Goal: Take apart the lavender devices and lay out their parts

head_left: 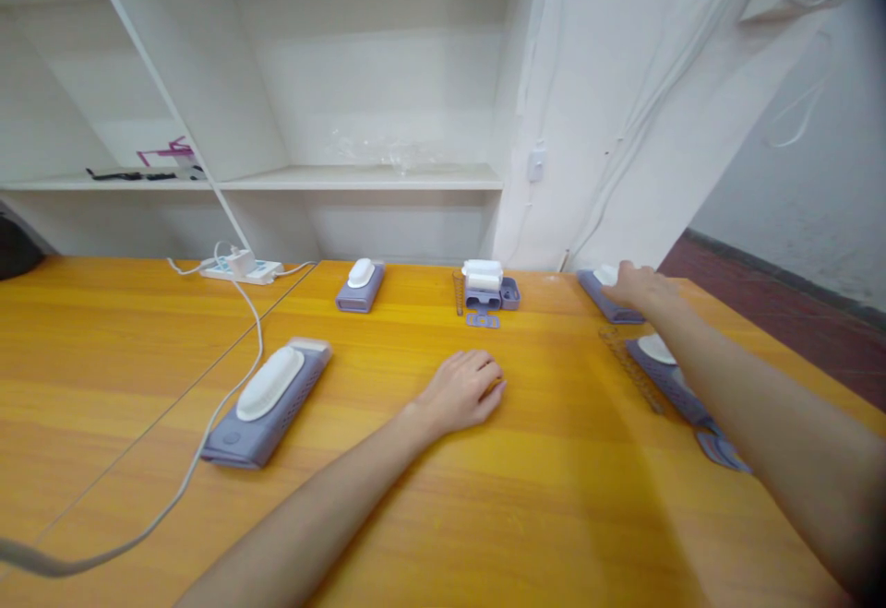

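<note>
My left hand [461,389] rests palm down on the orange wooden table [540,497], fingers loosely curled, holding nothing visible. My right hand [638,285] reaches far right and lies over a purple tray with a white piece [607,294] at the table's back edge; its fingers are bent onto it. Under my right forearm lies another purple tray with a white oval part [664,370]. A larger purple tray with a white oval insert [269,402] sits left of my left hand.
At the back stand a small purple tray [361,286], a stack of white and purple parts [485,287] and a spring [458,293]. A white power strip [241,268] with cable [228,405] runs across the left. Shelves [360,176] stand behind.
</note>
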